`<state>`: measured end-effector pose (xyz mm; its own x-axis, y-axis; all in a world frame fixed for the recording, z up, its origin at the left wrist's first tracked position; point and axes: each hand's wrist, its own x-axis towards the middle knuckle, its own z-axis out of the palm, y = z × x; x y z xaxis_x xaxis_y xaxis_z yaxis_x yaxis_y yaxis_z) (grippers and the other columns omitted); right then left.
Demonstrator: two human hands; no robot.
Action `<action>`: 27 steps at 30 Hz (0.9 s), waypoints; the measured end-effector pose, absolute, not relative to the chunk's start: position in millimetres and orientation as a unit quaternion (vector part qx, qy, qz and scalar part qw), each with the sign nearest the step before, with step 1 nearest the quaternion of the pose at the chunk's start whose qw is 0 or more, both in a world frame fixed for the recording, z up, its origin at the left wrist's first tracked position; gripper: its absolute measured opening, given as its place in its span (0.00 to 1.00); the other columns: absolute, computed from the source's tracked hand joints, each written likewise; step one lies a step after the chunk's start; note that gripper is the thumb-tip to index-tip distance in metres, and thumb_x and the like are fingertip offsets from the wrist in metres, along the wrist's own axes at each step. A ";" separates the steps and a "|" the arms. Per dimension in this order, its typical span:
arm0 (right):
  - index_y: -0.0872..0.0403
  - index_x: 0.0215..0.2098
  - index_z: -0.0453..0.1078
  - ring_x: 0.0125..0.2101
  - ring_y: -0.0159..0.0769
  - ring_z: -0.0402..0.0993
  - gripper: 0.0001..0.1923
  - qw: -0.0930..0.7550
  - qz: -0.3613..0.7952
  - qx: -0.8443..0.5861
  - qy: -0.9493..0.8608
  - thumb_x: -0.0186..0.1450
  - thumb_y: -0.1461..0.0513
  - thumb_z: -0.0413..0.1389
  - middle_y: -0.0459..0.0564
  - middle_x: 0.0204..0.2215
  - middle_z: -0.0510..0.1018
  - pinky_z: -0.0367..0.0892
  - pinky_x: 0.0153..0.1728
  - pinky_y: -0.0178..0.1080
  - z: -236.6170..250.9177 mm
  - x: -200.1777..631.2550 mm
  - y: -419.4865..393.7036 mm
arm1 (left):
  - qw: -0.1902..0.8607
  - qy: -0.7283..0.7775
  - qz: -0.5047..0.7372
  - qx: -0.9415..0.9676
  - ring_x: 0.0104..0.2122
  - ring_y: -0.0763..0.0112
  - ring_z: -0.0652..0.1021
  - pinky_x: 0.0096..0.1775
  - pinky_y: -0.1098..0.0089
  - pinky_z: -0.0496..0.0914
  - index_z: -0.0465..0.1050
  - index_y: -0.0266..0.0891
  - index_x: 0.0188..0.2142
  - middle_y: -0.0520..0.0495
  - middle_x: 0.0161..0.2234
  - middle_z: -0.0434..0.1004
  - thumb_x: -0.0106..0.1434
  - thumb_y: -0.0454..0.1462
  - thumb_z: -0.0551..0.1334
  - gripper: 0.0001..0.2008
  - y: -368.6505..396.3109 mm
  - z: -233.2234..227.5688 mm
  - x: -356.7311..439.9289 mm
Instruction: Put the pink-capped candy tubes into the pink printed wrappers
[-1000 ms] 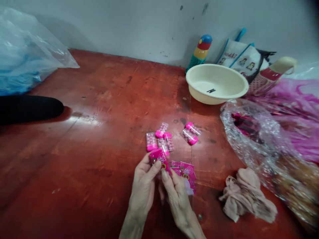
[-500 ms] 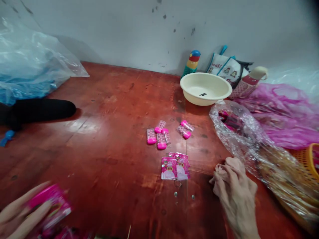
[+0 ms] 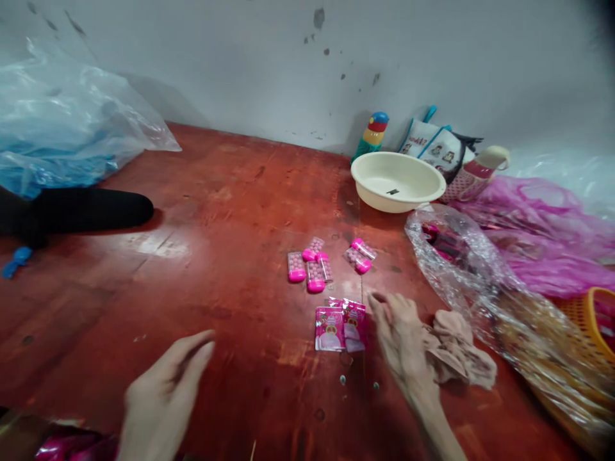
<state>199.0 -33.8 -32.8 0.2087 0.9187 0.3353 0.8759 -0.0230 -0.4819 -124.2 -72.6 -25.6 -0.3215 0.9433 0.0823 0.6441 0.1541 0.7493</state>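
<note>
My left hand [image 3: 166, 390] is over the lower left of the red table, thumb and fingers stretched forward with a small gap, nothing visible in it. Just right of several pink printed sachets [image 3: 331, 330], my right hand [image 3: 398, 330] hovers with bent fingers spread a little; no object shows in its grasp. Beside its wrist lies a crumpled beige cloth [image 3: 456, 352]. Beyond the sachets are small clear containers of pink beads with bright pink caps [image 3: 316, 286], in two groups. More pink packets [image 3: 72, 445] show at the bottom left edge.
A cream basin [image 3: 398, 186] stands at the back right near a colourful bottle [image 3: 375, 137]. Clear plastic wrapping [image 3: 451, 275], pink plastic bags [image 3: 552, 237] and a yellow basket [image 3: 589, 320] line the right. At left are a black rounded object [image 3: 96, 210] and a large clear bag [image 3: 72, 121].
My left hand has let go of the pink sachet and moved right. My right hand has released the beige cloth and moved left to the sachets on the table.
</note>
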 end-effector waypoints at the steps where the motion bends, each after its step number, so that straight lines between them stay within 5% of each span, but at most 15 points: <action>1: 0.55 0.32 0.69 0.33 0.43 0.66 0.19 0.307 0.043 -0.711 -0.631 0.68 0.55 0.41 0.55 0.30 0.75 0.61 0.36 0.44 -34.9 187.9 -21.5 | 0.236 0.711 0.343 0.567 0.36 0.62 0.78 0.40 0.66 0.71 0.75 0.41 0.35 0.49 0.35 0.80 0.58 0.43 0.59 0.11 -57.3 -24.4 -108.9; 5: 0.56 0.38 0.67 0.37 0.43 0.66 0.14 0.318 0.047 -0.704 -0.633 0.68 0.58 0.42 0.56 0.36 0.73 0.60 0.39 0.43 -55.9 152.3 25.7 | 0.159 0.600 0.336 0.708 0.36 0.61 0.78 0.40 0.62 0.70 0.75 0.37 0.38 0.43 0.36 0.80 0.63 0.39 0.52 0.14 14.6 -23.1 -49.1; 11: 0.57 0.33 0.66 0.35 0.43 0.65 0.10 0.329 0.047 -0.705 -0.626 0.65 0.58 0.48 0.57 0.33 0.70 0.59 0.37 0.45 -78.6 136.6 45.4 | 0.127 0.510 0.275 0.805 0.55 0.57 0.66 0.55 0.52 0.56 0.66 0.39 0.53 0.41 0.55 0.68 0.64 0.36 0.51 0.19 93.7 -51.3 14.2; 17: 0.57 0.39 0.65 0.28 0.37 0.67 0.11 0.348 0.082 -0.694 -0.625 0.67 0.60 0.44 0.50 0.29 0.73 0.62 0.30 0.38 -78.9 173.7 26.4 | 0.116 0.469 0.211 0.850 0.58 0.55 0.60 0.57 0.48 0.49 0.57 0.42 0.59 0.43 0.60 0.59 0.66 0.38 0.48 0.22 83.2 -72.4 26.1; 23: 0.55 0.48 0.67 0.40 0.46 0.63 0.15 0.355 0.051 -0.692 -0.627 0.66 0.58 0.48 0.56 0.38 0.70 0.57 0.43 0.51 -66.0 185.1 -9.4 | 0.111 0.445 0.162 0.873 0.59 0.54 0.58 0.55 0.44 0.50 0.56 0.47 0.59 0.46 0.61 0.59 0.66 0.38 0.49 0.22 79.1 -70.9 16.7; 27: 0.49 0.36 0.75 0.37 0.42 0.64 0.09 0.343 0.085 -0.646 -0.676 0.58 0.56 0.60 0.50 0.32 0.71 0.63 0.37 0.43 -70.9 163.1 -40.4 | 0.110 0.444 0.154 0.876 0.60 0.54 0.58 0.55 0.43 0.51 0.56 0.47 0.59 0.46 0.61 0.58 0.66 0.38 0.49 0.22 77.7 -71.2 14.5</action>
